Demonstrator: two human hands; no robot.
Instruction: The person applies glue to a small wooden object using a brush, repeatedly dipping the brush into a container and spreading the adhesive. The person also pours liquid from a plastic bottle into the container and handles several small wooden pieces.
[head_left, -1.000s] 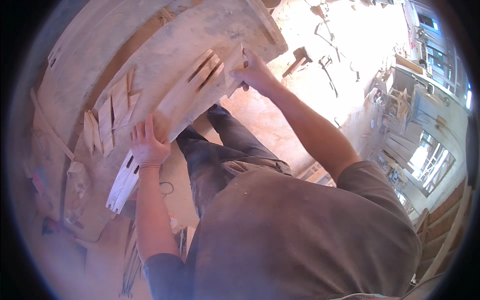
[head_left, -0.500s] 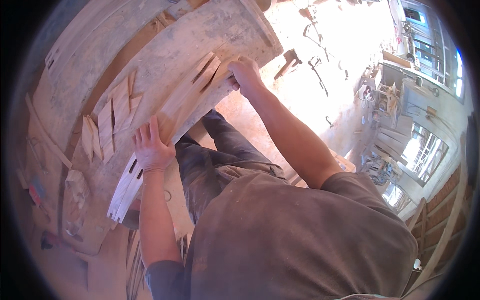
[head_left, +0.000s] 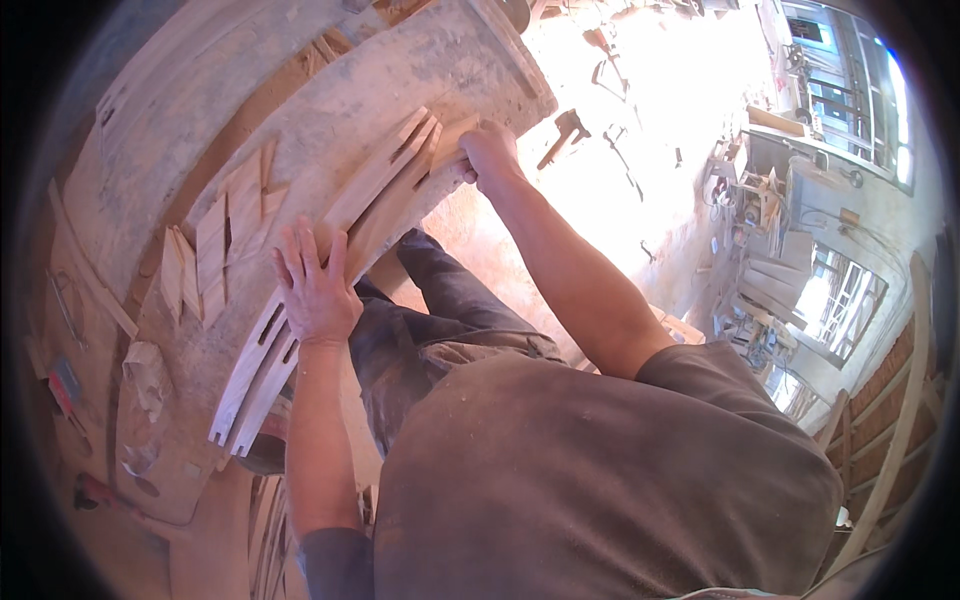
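A bundle of long pale wooden slats [head_left: 330,260] lies slantwise along the near edge of the dusty grey bench [head_left: 330,110], its lower end jutting past the edge. The left hand [head_left: 318,290] rests flat and open on the bundle's middle, fingers spread. The right hand [head_left: 487,152] is clenched around the bundle's upper end. Short cut wooden pieces [head_left: 215,250] lie just beside the slats.

No packages, labels, signs or screens visible anywhere in view, neither around the two hands nor elsewhere.
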